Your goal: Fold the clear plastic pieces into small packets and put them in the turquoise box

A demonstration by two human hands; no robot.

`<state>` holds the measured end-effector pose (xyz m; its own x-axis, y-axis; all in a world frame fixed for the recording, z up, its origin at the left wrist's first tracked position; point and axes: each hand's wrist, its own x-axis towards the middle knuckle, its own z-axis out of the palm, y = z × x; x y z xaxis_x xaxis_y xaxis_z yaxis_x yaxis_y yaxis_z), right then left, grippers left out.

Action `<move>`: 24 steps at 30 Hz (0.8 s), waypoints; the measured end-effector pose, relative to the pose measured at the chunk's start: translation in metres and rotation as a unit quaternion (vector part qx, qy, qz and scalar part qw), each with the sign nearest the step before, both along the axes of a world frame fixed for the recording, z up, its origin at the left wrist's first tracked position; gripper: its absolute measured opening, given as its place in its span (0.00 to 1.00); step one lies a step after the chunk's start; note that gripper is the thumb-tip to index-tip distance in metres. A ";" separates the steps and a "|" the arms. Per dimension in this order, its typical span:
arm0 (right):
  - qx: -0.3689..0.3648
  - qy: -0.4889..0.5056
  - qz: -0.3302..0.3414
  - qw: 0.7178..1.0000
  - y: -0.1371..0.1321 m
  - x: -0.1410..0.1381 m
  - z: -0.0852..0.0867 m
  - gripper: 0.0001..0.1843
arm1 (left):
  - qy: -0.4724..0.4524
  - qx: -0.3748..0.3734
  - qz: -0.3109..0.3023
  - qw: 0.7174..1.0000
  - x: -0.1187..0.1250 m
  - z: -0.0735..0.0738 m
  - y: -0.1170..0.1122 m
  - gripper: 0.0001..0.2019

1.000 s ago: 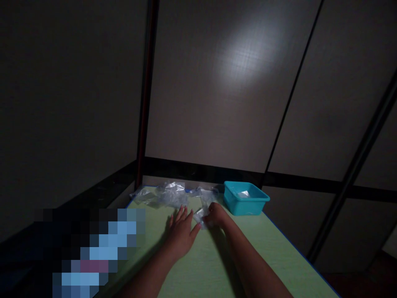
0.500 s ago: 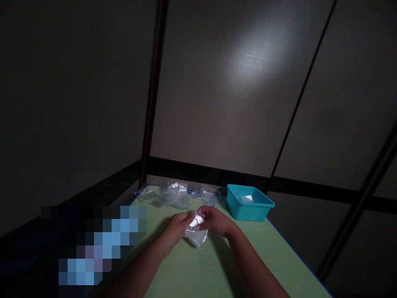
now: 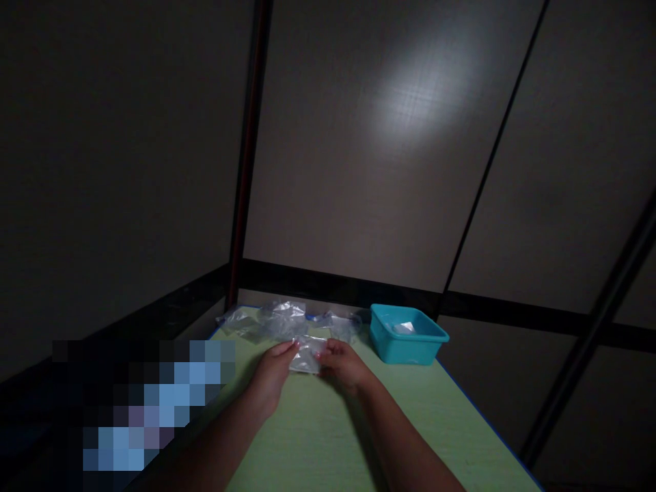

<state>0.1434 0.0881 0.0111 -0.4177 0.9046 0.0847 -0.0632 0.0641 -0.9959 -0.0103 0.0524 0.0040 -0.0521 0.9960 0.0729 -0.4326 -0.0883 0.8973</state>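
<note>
Both of my hands hold one small clear plastic bag point(image 3: 306, 355) stretched between them, just above the green table point(image 3: 333, 437). My left hand point(image 3: 272, 372) pinches the bag's left edge with closed fingertips. My right hand point(image 3: 342, 365) pinches its right edge the same way. Just beyond the held bag lies a loose heap of clear plastic bags point(image 3: 279, 320) at the table's far end.
A teal plastic tub point(image 3: 408, 334) with something pale inside stands at the far right corner of the table. Dark wall panels and a vertical post point(image 3: 244, 157) rise behind. A blurred patch covers the lower left. The room is dim.
A second ago my left hand lay flat on the table while the right hand picked up a bag. Both hands then took the bag and now hold it spread, slightly farther forward.
</note>
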 end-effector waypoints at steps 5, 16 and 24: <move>0.069 0.036 0.002 0.997 -0.001 -0.007 0.001 0.18 | -0.025 0.006 -0.009 1.000 0.001 -0.004 0.001 0.22; 0.147 -0.003 -0.043 0.988 0.005 -0.006 -0.010 0.17 | 0.148 0.110 0.015 0.983 0.004 -0.005 0.004 0.19; 0.150 -0.086 -0.048 0.984 0.011 -0.006 -0.023 0.20 | 0.153 0.087 -0.004 0.984 0.000 -0.012 0.008 0.20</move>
<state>0.1371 0.0991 -0.0122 -0.3628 0.8857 0.2898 0.1264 0.3549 -0.9263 -0.0104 0.0608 -0.0076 0.0074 0.9674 0.2531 -0.1458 -0.2493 0.9574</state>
